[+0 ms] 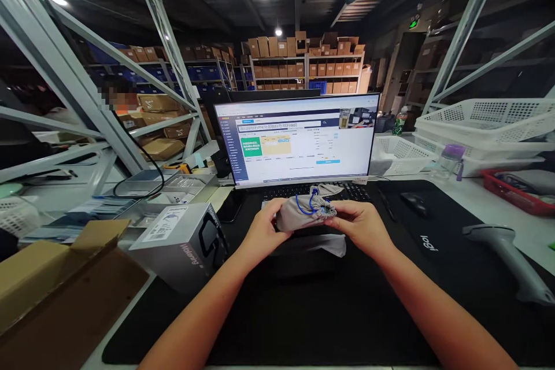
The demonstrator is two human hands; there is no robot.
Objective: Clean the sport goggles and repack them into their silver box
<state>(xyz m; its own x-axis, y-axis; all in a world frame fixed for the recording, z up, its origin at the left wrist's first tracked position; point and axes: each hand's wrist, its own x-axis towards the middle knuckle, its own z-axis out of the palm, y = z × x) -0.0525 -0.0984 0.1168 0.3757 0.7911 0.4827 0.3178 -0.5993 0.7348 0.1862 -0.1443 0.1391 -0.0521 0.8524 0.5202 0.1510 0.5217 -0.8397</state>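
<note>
A grey drawstring pouch (299, 215) with blue cords is held between both hands above the black desk mat (295, 306). My left hand (265, 225) wraps round its left end, thumb in front. With thumb and fingers, my right hand (362, 222) pinches the gathered mouth at the right end. Something fills the pouch out, but its contents are hidden. Below and behind it lies a pale, flat bag-like piece (333, 244), partly covered. The keyboard (355, 192) sits just beyond the hands, under the monitor (299, 141).
On the left stand a grey printed box (177, 248) and an open cardboard box (69, 283). To the right are a computer mouse (415, 203), a barcode scanner (498, 254), white baskets (481, 127) and a red tray (515, 196). A person (119, 95) is at the far left.
</note>
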